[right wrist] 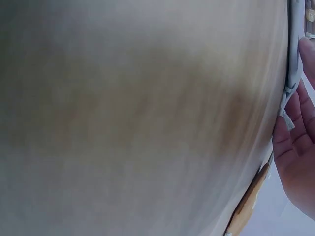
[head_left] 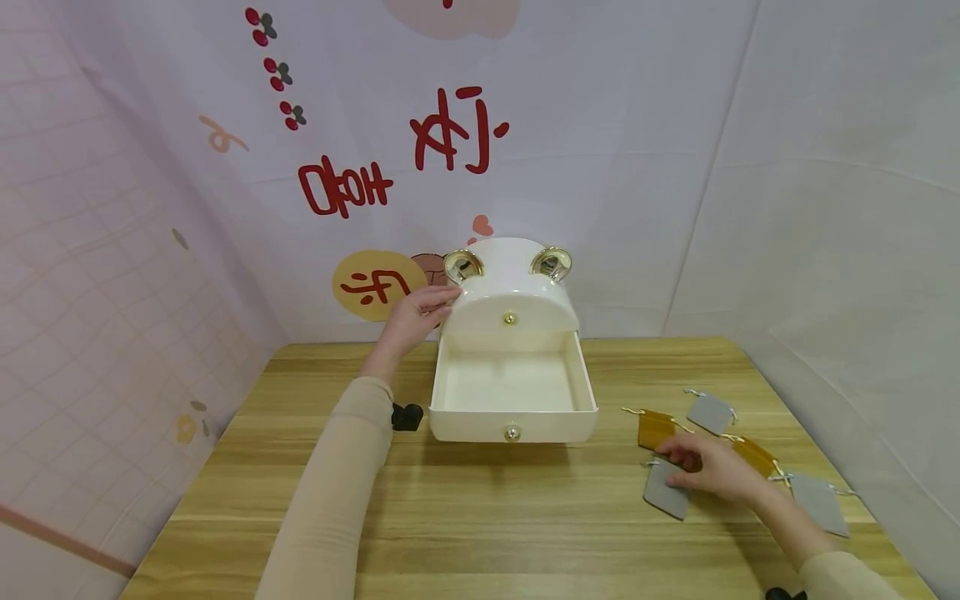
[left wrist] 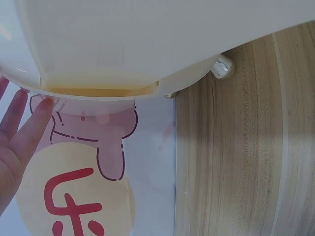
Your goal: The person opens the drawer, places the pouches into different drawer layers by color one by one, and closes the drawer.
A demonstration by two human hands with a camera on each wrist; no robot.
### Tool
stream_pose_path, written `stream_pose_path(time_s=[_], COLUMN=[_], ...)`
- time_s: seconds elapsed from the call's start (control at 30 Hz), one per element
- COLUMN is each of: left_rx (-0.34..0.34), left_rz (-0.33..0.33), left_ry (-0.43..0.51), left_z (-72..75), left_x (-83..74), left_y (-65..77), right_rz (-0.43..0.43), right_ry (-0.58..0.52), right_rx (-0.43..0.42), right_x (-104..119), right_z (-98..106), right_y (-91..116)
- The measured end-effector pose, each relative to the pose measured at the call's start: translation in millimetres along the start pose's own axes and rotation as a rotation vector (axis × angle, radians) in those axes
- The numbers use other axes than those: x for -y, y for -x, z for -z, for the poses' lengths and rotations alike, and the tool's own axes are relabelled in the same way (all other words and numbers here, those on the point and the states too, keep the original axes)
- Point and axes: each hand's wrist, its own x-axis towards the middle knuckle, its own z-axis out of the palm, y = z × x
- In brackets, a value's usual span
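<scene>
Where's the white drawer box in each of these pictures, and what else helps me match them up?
Head view: the white drawer box sits near the centre, its lower drawer open.
Left wrist view: its white body spans the top.
Right wrist view: not visible.
Shared landmark: the wooden tabletop, blurred in the right wrist view.

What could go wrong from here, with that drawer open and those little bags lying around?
The right hand, at a grey pouch, might drag along the neighbouring mustard pouch. The open drawer juts forward, so a beige sleeve could bump it. The left hand is at the white box's side; pressing too hard might shift it.
</scene>
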Motion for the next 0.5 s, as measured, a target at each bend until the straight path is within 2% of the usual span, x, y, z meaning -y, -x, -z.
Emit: stream_pose_path(time_s=[0.27, 0.5], left_rx=[-0.003, 0.002], left_rz=[0.000, 0.016], left_ry=[0.001, -0.001], left_z=[0.0, -0.8], left_x=[-1.7, -0.8], left_y=[-0.3, 0.1], right_rz=[0.043, 0.037], right_ry=[-0.033, -0.056], right_rx=[-0.010, 0.004], right_x=[0.0, 0.4], right_z=[-2.0, -1.1], right_y=[-0.1, 0.7])
